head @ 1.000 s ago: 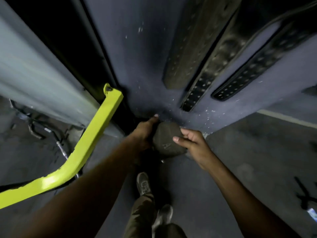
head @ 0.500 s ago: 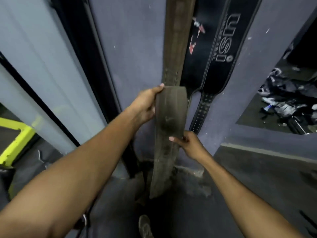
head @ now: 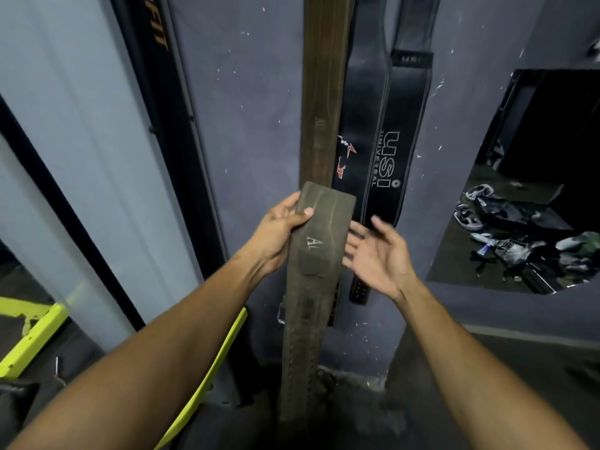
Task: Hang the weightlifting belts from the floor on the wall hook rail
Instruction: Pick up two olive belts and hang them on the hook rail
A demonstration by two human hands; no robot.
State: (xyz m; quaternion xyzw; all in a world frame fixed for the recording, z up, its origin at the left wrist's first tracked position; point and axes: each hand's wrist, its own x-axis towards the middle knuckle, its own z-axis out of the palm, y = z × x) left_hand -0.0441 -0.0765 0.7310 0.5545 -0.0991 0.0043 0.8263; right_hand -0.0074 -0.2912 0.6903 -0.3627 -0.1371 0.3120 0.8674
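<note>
A worn olive-grey weightlifting belt (head: 319,254) is folded over at its top and hangs down toward the floor in front of me. My left hand (head: 277,233) grips its upper left edge, thumb across the face. My right hand (head: 378,254) is spread, palm up, just right of the belt; its fingertips are near or behind the belt's edge. On the grey wall behind hang a brown belt (head: 324,92), a black belt with red marks (head: 360,125) and a black USI belt (head: 394,151). The hook rail is out of view above.
A black vertical post (head: 162,125) and pale panel (head: 65,125) stand at left. Yellow-green frame bars (head: 32,339) sit low left. A dark opening at right shows a cluttered floor (head: 519,228).
The belt has come up from the floor to chest height against the hanging belts. My right hand has let go of its edge and spread out. The view has tilted upward.
</note>
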